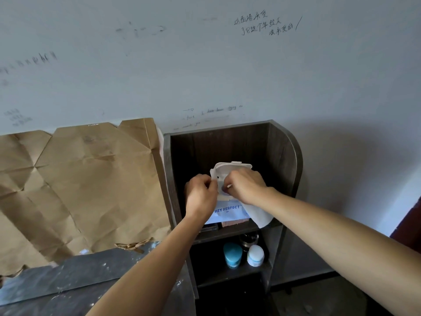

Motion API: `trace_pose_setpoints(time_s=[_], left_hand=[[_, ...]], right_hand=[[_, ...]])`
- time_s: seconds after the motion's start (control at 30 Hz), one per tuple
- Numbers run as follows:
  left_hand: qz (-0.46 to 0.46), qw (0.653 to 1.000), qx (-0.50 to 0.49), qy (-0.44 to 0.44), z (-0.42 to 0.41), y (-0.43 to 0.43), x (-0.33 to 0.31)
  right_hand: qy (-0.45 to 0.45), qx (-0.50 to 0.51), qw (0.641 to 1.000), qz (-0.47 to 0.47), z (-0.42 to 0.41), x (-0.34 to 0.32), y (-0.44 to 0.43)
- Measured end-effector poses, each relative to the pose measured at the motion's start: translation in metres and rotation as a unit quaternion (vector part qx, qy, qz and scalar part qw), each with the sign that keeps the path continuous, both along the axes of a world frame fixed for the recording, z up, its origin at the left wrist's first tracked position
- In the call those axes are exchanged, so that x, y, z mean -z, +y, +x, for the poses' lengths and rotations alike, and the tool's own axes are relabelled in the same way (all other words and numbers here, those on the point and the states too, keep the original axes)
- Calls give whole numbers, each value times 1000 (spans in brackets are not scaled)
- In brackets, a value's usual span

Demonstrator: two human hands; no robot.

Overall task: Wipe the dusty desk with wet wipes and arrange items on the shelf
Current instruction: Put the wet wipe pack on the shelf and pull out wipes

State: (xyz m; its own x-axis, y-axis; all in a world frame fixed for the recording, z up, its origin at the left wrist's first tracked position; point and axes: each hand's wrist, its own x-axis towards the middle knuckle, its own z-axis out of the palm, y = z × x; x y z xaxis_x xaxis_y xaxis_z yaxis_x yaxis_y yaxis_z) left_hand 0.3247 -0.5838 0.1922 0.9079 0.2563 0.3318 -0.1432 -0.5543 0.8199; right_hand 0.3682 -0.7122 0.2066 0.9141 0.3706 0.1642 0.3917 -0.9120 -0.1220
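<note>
All I see on my feed besides the job: creased brown paper (pixel 86 179) across the left, pen scribbles (pixel 262 25) upper right on the pale wall (pixel 205 71).

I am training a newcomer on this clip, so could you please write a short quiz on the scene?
1. True or false: the lid of the wipes pack is open.
2. Which level of the shelf holds the teal jar and the white jar? A) the pack's own B) the one below it C) the one above it
3. Fill in: a wipe hangs below the ___ hand.
Key: 1 true; 2 B; 3 right hand.
</note>
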Motion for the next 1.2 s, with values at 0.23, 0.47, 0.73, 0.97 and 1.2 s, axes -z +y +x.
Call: trace_pose_setpoints(time_s=[0.23, 0.47, 0.73, 0.97, 1.2], left_hand=[[-52, 998, -16, 27, -4, 4, 3], [-51, 997, -29, 40, -1, 3, 9], [235, 968, 69, -61, -2, 6, 16], [460, 869, 184, -4, 6, 8, 25], [334, 920, 204, 21, 5, 10, 33]], right_hand=[[-21, 127, 988, 89, -2, 12, 0], [74, -36, 992, -97, -13, 2, -18], [-23, 55, 998, -10, -21, -14, -38], [-47, 99, 993, -31, -21, -21, -52], [14, 3, 998, -68, -12, -13, -49]])
